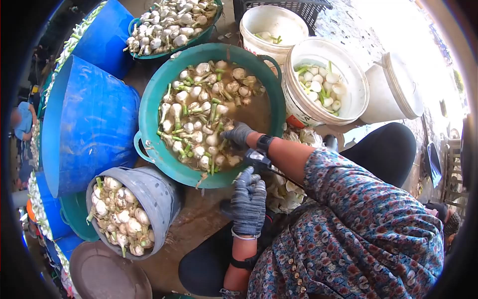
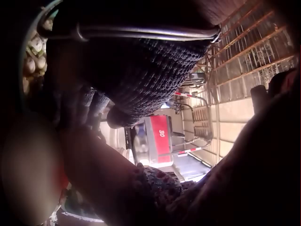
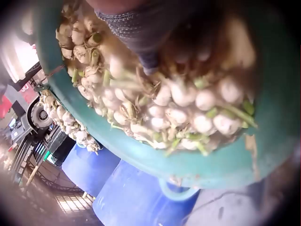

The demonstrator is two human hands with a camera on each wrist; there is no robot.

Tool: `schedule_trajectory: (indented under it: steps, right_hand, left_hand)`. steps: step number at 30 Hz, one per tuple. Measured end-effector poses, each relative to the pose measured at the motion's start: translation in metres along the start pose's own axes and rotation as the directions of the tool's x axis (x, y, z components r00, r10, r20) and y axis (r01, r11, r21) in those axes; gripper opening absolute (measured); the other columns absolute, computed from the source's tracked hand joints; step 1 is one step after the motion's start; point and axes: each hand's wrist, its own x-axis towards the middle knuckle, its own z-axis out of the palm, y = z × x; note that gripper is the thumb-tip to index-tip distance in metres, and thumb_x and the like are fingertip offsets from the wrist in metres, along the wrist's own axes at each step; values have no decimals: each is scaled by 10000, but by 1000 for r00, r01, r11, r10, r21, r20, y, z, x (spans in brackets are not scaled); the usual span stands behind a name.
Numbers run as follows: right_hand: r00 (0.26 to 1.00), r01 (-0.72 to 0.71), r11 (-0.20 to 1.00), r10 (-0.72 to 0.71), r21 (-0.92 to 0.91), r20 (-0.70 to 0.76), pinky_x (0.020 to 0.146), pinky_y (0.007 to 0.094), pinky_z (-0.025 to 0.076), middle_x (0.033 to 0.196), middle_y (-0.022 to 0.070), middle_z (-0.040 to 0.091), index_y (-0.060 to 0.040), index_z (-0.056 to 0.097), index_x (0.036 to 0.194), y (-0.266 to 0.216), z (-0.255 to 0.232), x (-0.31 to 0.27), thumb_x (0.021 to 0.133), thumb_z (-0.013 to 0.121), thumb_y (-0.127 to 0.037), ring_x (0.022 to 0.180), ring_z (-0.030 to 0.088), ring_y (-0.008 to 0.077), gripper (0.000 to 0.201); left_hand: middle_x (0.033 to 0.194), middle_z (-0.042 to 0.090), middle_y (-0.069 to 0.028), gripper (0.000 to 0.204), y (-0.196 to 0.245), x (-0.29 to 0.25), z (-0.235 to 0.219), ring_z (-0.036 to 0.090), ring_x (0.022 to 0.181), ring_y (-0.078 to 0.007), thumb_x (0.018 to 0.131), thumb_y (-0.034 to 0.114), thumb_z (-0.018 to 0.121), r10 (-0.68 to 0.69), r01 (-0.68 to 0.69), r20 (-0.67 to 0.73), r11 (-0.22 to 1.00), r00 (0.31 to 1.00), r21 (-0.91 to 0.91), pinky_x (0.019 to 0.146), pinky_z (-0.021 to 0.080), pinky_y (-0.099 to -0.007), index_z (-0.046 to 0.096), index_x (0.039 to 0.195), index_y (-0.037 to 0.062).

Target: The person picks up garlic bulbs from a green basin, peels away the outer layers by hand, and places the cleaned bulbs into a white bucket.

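- Clearly, the right hand (image 1: 237,134) reaches down among the garlic bulbs (image 1: 198,151) in the green tub (image 1: 164,162), upper centre; whether it grips any, I cannot tell.
- The left hand (image 1: 249,204), lower centre, hovers outside the tub, fingers loosely extended towards its rim.

Brown floor (image 1: 199,224), wet-looking in patches, pale and bright toward the upper right of the head view. Directly on it, near the middle, a large green tub (image 1: 151,119); beyond that, a small green tub (image 1: 191,42). At left, blue tubs (image 1: 89,129), then a grey bucket (image 1: 167,194) just beside a brown disc (image 1: 109,274). At right, white buckets (image 1: 354,95) close together. Near the large green tub, loose pale skins (image 1: 284,193).
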Motion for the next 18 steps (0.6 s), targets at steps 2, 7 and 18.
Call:
schedule_trajectory:
  steps: [2, 7, 18]
  right_hand:
    - [939, 321, 896, -344, -307, -23, 676, 423, 525, 848, 135, 610, -53, 545, 1175, -3, -9, -24, 791, 740, -227, 763, 621, 295, 464]
    - [632, 693, 346, -713, -632, 303, 880, 427, 481, 1131, 225, 543, -23, 497, 1242, -25, -38, -136, 780, 668, -123, 980, 577, 425, 502]
    - [572, 812, 404, -694, -421, 438, 1069, 407, 363, 1336, 189, 475, -82, 446, 1367, -32, -90, -242, 861, 616, -91, 1274, 427, 359, 534]
  left_hand:
    - [1010, 588, -57, 390, -6, 6, -1, 573, 798, -94, 940, 78, 526, 21, -31, -105, 995, 994, -96, 734, 504, -236, 446, 1317, 20]
    - [1036, 574, -64, 461, 19, 11, -2, 556, 808, -110, 974, 226, 519, -174, 107, -223, 953, 959, -283, 740, 486, -257, 388, 1373, 36]
    - [1224, 550, -139, 412, 11, 6, 42, 561, 1101, -232, 964, 199, 520, -1, 126, 192, 759, 981, -639, 938, 482, -366, 440, 1329, 23]
